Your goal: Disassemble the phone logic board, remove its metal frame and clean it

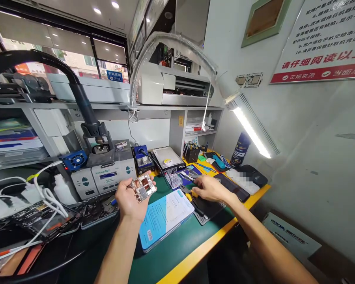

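Observation:
My left hand (131, 203) is raised over the left end of the blue and white box, palm up. Between its thumb and fingers sits a phone circuit board (143, 188) with silver shields and a copper-coloured patch. My right hand (208, 188) reaches down among the tools right of the box, fingers bent and pressed together. Whatever they pinch is hidden. Just under them lie yellow-and-black pliers (192, 197), beside the flat blue and white box (168, 215). A black perforated plate (208, 213) lies partly beneath the right hand.
A lit lamp (251, 128) hangs over the right side. At the left stand a grey rework station (103, 177) and tangled white cables (49, 197). A soldering station (143, 159), pen holder (191, 152), spray can (240, 150) and dark phone (232, 186) line the back and right.

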Motion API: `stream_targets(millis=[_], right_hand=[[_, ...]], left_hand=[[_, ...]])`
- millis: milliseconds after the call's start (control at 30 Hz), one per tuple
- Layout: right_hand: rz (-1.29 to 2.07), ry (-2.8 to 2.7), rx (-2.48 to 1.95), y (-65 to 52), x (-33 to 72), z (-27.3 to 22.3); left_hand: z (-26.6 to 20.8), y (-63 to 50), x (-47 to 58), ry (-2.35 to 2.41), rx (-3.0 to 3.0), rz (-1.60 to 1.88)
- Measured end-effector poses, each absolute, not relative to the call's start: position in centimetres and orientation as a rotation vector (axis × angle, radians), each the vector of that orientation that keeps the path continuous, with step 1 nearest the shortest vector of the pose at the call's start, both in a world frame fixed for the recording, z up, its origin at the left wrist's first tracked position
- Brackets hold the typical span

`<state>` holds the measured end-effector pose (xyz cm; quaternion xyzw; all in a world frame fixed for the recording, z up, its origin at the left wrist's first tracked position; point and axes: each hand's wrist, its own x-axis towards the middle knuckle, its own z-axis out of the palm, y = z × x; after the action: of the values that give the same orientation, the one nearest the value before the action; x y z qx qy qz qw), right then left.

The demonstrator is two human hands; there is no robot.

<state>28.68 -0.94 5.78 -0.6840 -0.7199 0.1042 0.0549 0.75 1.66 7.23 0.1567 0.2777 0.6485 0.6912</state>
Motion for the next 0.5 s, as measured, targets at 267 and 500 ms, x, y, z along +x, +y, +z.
stream_targets(millis=[267,500], right_hand=[[0.535,-2.21,-2.143,-2.0,27.0,4.9],[0.504,-1.903,-2.063,-1.8,26.1,5.5]], left_hand=[[6.1,2.0,0.9,0.624,0.329,1.387],[5.5,2.1,1.6,0.604,0.302,1.356]])
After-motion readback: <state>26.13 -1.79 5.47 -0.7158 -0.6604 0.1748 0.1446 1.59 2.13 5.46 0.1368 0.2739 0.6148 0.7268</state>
